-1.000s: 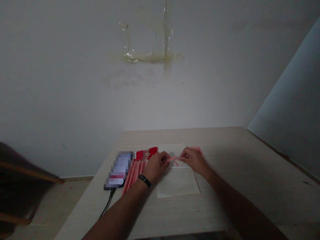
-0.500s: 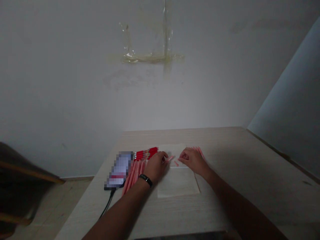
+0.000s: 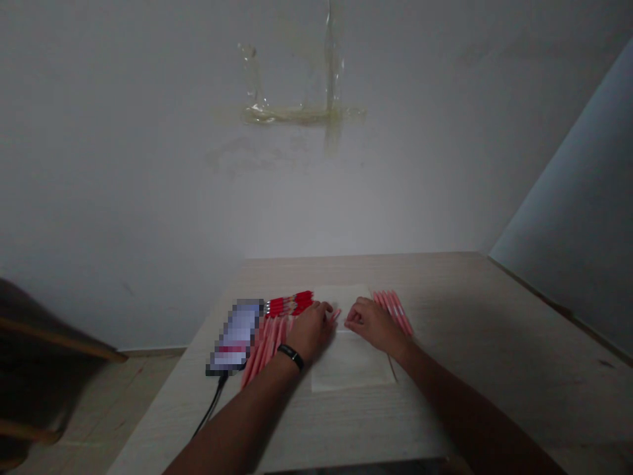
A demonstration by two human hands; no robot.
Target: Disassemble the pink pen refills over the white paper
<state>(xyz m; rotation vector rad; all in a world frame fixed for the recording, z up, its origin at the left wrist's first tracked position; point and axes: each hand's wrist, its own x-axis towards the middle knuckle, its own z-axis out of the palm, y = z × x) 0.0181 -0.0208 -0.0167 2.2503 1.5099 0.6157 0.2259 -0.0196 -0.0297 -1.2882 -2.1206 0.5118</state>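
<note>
My left hand rests over an off-white paper sheet, fingers closed around a short pink pen part whose tip pokes out to the right. Across from it, my right hand is pinched over the same sheet, a small gap away from that tip. What its fingertips hold, if anything, is too small and hidden to make out. Several pink pens lie side by side just beyond my right hand. More pink pen-like sticks lie left of my left wrist, partly covered by it.
Red pen parts with silvery ends lie in a bunch behind my left hand. A phone with a black cable sits at the left of the wooden table. A wall stands behind the table.
My right hand has moved left and slightly nearer, closer to my left hand, uncovering more of the pink pens. The small loose pink piece on the sheet is no longer visible.
</note>
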